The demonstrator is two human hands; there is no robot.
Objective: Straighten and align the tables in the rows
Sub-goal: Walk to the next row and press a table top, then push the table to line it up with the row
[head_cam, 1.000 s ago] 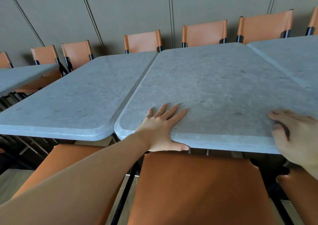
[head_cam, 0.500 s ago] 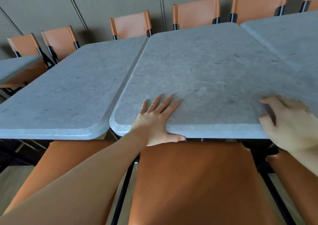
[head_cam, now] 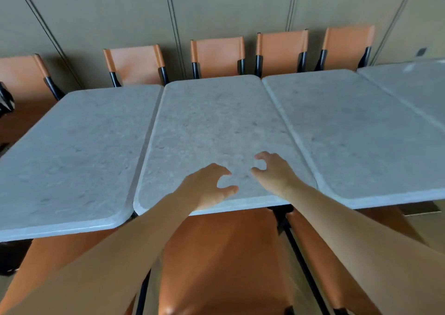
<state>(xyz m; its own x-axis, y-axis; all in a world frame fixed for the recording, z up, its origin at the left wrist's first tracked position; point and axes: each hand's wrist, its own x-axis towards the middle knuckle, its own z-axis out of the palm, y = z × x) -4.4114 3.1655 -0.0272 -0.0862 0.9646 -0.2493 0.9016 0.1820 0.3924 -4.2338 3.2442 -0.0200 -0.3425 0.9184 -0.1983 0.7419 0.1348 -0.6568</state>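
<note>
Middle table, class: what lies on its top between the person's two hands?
Nothing: in the head view, only bare grey tabletop shows between the left hand and right hand on the middle table.

Orange chairs and a panelled wall

Under my wrists stands an orange chair (head_cam: 224, 261), with another (head_cam: 337, 254) just right of it; beyond my fingers, five chair backs (head_cam: 218, 54) line the tan panelled wall (head_cam: 216, 6), close beside each other.

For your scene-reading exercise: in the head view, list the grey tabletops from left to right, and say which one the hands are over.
Left table → middle table, with the left hand and right hand over it → right table → far-right table.
</note>
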